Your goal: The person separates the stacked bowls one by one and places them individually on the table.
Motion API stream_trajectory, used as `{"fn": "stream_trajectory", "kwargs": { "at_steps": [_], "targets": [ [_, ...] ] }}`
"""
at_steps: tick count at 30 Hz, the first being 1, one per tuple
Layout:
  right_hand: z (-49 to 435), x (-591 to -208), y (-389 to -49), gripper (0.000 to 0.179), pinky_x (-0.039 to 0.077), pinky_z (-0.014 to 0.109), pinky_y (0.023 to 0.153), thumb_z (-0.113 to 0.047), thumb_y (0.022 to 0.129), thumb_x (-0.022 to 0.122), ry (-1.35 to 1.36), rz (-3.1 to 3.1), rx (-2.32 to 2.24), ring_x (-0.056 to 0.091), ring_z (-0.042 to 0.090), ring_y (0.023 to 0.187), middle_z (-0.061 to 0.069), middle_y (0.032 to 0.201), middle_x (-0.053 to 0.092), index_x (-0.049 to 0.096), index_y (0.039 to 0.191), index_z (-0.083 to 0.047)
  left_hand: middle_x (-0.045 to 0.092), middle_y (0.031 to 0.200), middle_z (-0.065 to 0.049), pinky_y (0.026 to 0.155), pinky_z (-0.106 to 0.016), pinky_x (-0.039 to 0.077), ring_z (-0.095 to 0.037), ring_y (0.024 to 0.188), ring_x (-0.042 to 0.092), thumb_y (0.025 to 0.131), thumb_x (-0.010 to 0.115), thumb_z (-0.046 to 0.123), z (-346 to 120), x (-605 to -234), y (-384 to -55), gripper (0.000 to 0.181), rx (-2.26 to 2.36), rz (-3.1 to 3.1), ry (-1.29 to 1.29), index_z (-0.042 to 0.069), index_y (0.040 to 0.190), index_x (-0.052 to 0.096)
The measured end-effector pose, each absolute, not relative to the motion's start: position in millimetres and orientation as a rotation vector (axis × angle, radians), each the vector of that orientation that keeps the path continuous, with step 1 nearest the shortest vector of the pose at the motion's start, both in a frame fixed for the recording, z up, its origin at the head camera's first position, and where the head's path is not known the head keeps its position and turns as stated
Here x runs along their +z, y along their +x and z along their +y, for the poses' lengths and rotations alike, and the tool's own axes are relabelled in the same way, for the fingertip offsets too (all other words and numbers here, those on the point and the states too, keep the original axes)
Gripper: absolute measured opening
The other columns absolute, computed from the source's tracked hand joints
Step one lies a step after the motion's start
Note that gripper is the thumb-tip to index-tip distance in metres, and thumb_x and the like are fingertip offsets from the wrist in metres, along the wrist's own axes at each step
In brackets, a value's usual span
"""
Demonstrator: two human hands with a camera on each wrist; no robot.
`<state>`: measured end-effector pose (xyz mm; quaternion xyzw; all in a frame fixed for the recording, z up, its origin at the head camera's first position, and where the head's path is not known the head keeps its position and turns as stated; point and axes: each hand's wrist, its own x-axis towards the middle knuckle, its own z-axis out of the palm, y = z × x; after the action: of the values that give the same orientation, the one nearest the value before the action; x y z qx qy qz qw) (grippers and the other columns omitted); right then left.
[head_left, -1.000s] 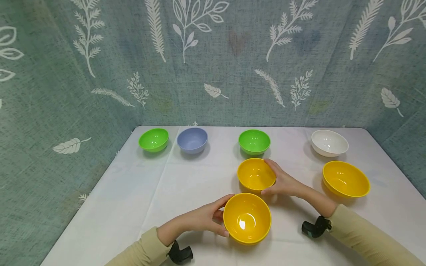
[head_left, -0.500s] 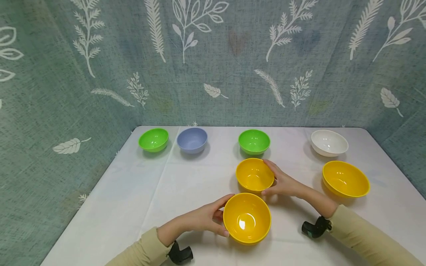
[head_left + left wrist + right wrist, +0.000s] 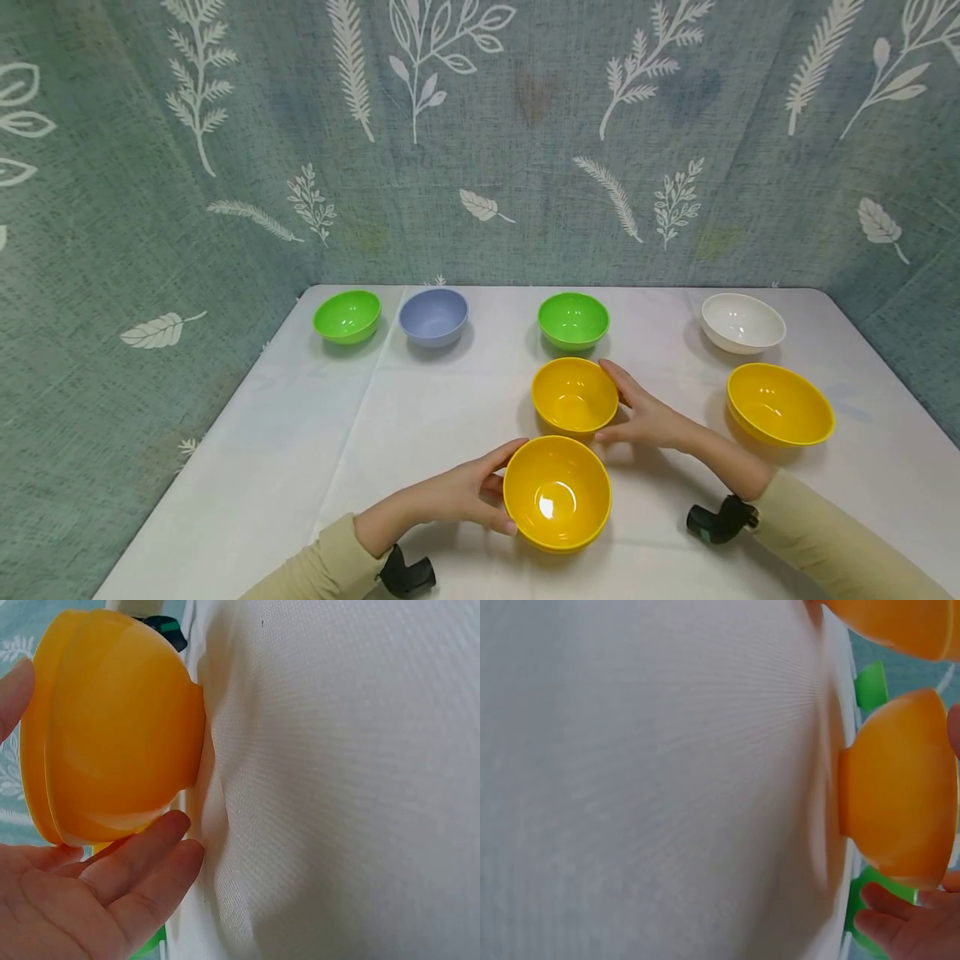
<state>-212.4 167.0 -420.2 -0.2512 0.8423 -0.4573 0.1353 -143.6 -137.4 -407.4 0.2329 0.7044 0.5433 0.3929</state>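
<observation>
Nearest me sits a deep yellow bowl (image 3: 557, 493); a double edge in the left wrist view (image 3: 124, 727) suggests one bowl nested in another. My left hand (image 3: 453, 490) holds its left side, thumb and index finger at the rim, the other fingers below. Just behind it stands a smaller yellow bowl (image 3: 574, 397), upright on the cloth. Around that bowl's right side my right hand (image 3: 652, 421) is spread, thumb in front and fingers behind. The right wrist view shows these fingers (image 3: 892, 915) loosely extended beside the bowl (image 3: 900, 787).
Along the back stand a green bowl (image 3: 347, 317), a blue bowl (image 3: 433, 318), another green bowl (image 3: 573, 322) and a white bowl (image 3: 742, 323). A wide yellow bowl (image 3: 780, 406) is at the right. White cloth (image 3: 420, 417) covers the table.
The smaller yellow bowl shifted slightly left with my right hand, then stayed put while that hand eased a little to the right. My left hand and its bowl have kept still.
</observation>
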Motion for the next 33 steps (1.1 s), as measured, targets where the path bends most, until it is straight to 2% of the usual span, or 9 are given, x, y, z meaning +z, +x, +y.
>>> {"fn": "stream_trajectory", "kwargs": {
  "at_steps": [9, 15, 19, 25, 28, 33],
  "targets": [
    [172.0, -411.2, -202.1, 0.103, 0.023, 0.063, 0.101, -0.026, 0.074, 0.076, -0.724, 2.503, -1.311, 0.028, 0.047, 0.127, 0.023, 0.15, 0.004, 0.007, 0.146, -0.002, 0.034, 0.142, -0.002, 0.086, -0.026, 0.049, -0.013, 0.103, 0.057, 0.078, 0.073, 0.02, -137.3, -405.9, -142.7, 0.091, 1.364, 1.829, 0.593, 0.024, 0.147, 0.014],
    [171.0, -405.6, -184.0, 0.102, 0.019, 0.065, 0.101, -0.027, 0.073, 0.077, -0.696, 2.568, -1.278, 0.017, 0.045, 0.133, 0.021, 0.151, 0.008, 0.009, 0.147, -0.008, 0.029, 0.147, -0.003, 0.091, -0.023, 0.045, -0.01, 0.104, 0.055, 0.077, 0.074, 0.026, -137.8, -406.3, -141.1, 0.096, 1.334, 1.883, 0.619, 0.017, 0.148, 0.01],
    [169.0, -402.5, -169.3, 0.103, 0.016, 0.065, 0.102, -0.032, 0.072, 0.077, -0.715, 2.582, -1.261, 0.012, 0.044, 0.135, 0.02, 0.151, 0.01, 0.01, 0.147, -0.01, 0.029, 0.146, -0.003, 0.091, -0.022, 0.044, -0.01, 0.104, 0.055, 0.076, 0.075, 0.027, -137.3, -406.5, -139.9, 0.098, 1.32, 1.907, 0.622, 0.016, 0.148, 0.009],
    [167.8, -398.8, -152.3, 0.1, 0.024, 0.065, 0.099, -0.039, 0.07, 0.077, -0.723, 2.611, -1.222, 0.019, 0.044, 0.132, 0.02, 0.15, 0.015, 0.016, 0.147, -0.013, 0.029, 0.146, -0.003, 0.092, -0.021, 0.043, -0.009, 0.105, 0.053, 0.076, 0.076, 0.023, -135.9, -406.4, -138.6, 0.097, 1.295, 1.973, 0.618, 0.018, 0.148, 0.011],
    [167.5, -397.9, -145.4, 0.1, 0.029, 0.063, 0.098, -0.04, 0.069, 0.077, -0.723, 2.601, -1.217, 0.023, 0.043, 0.13, 0.02, 0.149, 0.017, 0.018, 0.146, -0.014, 0.024, 0.149, -0.003, 0.093, -0.02, 0.042, -0.009, 0.11, 0.051, 0.075, 0.076, 0.024, -135.1, -406.0, -138.5, 0.097, 1.288, 1.994, 0.629, 0.018, 0.148, 0.012],
    [165.5, -396.8, -134.7, 0.098, 0.033, 0.062, 0.096, -0.041, 0.07, 0.076, -0.748, 2.542, -1.214, 0.029, 0.044, 0.127, 0.018, 0.149, 0.02, 0.02, 0.146, -0.017, 0.026, 0.148, -0.001, 0.094, -0.022, 0.042, -0.011, 0.113, 0.05, 0.074, 0.077, 0.024, -133.7, -405.3, -137.8, 0.098, 1.274, 2.017, 0.631, 0.019, 0.148, 0.012]
  ]
}}
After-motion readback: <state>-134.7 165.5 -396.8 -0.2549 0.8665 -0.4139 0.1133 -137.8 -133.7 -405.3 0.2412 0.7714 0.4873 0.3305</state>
